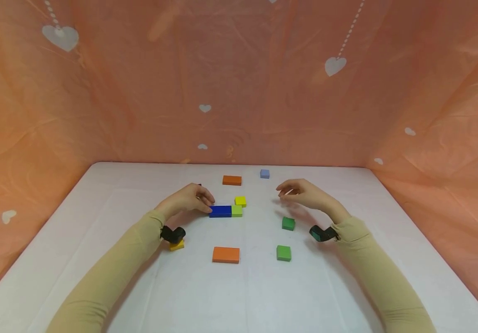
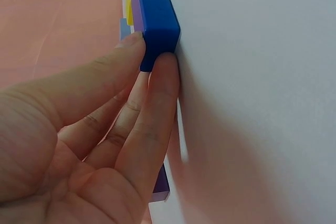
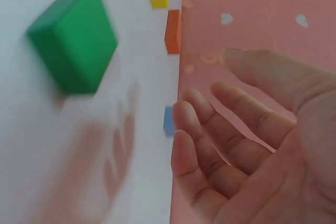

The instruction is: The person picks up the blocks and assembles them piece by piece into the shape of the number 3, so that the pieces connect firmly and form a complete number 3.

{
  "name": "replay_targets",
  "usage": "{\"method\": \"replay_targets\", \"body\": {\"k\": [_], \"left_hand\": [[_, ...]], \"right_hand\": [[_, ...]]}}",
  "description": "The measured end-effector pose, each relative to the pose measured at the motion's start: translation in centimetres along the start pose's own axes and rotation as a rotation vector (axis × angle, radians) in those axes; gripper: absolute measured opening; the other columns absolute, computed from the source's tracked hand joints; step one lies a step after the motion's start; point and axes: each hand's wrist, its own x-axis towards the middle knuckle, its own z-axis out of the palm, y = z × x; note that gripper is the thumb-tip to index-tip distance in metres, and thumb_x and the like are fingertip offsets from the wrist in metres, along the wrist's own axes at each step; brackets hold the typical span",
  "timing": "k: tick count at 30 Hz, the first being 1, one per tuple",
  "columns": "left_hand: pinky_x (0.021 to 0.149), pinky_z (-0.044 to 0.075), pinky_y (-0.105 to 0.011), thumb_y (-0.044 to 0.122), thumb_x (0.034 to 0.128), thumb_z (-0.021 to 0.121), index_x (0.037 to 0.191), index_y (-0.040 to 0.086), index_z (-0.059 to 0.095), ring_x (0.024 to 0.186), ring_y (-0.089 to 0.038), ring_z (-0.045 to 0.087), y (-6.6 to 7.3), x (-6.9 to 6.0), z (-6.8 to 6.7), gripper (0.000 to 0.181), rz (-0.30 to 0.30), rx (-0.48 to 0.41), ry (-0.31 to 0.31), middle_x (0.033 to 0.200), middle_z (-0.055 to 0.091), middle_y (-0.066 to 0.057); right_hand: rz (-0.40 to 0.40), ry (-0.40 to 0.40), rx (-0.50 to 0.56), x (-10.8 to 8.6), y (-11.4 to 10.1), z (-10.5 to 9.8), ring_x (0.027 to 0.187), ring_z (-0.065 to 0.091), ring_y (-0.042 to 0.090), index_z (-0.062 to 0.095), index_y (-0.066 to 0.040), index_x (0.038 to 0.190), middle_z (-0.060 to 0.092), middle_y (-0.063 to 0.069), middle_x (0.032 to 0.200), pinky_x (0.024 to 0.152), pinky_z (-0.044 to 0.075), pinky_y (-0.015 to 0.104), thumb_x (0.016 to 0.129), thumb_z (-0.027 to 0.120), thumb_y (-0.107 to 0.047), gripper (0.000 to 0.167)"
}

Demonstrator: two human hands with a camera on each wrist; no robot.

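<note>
My left hand is at the left end of a dark blue block. In the left wrist view, its thumb and forefinger pinch the end of the blue block. A lime green block lies end to end with the blue one, and a yellow block sits just behind it. My right hand hovers over the table with loosely bent fingers and holds nothing. Nearest to it is a dark green block, also large in the right wrist view.
Orange blocks lie at the back and front. A light blue block stands near the back edge. Another green block is at front right. A yellow block is partly under the left wrist; a purple block is mostly hidden behind the left hand.
</note>
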Motion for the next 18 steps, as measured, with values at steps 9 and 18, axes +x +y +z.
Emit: {"method": "replay_targets", "body": {"k": [9, 18], "left_hand": [[0.090, 0.046, -0.036, 0.007, 0.0824, 0.075, 0.108, 0.000, 0.066, 0.087, -0.021, 0.058, 0.0, 0.0, -0.1, 0.028, -0.010, 0.004, -0.005, 0.095, 0.066, -0.007], [0.086, 0.049, -0.032, 0.008, 0.0826, 0.075, 0.108, 0.000, 0.066, 0.086, -0.020, 0.059, 0.2, -0.1, -0.1, 0.028, -0.015, -0.019, -0.013, 0.095, 0.065, -0.007]], "right_hand": [[0.052, 0.013, 0.052, -3.2, 2.2, -1.1, 0.094, 0.064, 0.034, 0.058, 0.007, 0.122, 0.064, 0.020, 0.108, 0.075, 0.051, 0.032, 0.091, 0.064, -0.007, 0.035], [0.094, 0.003, 0.091, -5.1, 2.8, -1.5, 0.091, 0.064, 0.029, 0.059, 0.003, 0.122, 0.065, 0.015, 0.108, 0.074, 0.054, 0.037, 0.090, 0.066, -0.010, 0.035]]}}
